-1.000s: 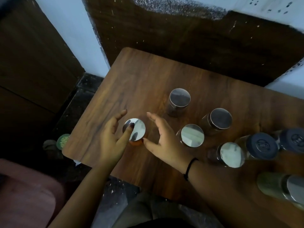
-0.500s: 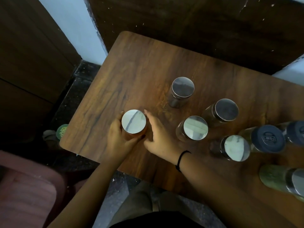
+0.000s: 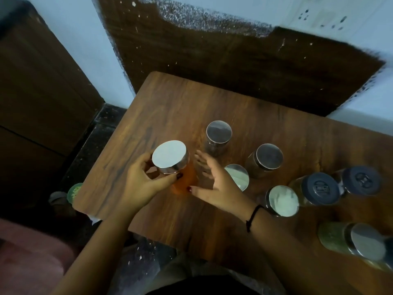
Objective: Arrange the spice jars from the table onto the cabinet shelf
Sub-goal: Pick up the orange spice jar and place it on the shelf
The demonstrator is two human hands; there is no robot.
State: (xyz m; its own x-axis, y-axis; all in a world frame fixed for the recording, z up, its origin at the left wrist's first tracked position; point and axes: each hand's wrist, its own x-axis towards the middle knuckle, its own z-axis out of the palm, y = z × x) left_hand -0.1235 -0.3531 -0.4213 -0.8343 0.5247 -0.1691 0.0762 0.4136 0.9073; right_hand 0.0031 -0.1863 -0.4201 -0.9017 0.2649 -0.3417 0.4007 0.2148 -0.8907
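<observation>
While the left hand point(image 3: 138, 186) grips the orange spice jar point(image 3: 182, 179) just under its lid point(image 3: 170, 154), tilted over the near-left part of the table point(image 3: 170, 107), the right hand point(image 3: 217, 186) is spread open beside it. Pick-up step; next, likely carry it to the cabinet shelf, not visible.

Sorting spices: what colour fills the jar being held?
Orange; the jar shows best in the head view.

Left grip point(image 3: 140, 185) curled tight; right grip point(image 3: 217, 188) straight-fingered, just alongside.
</observation>
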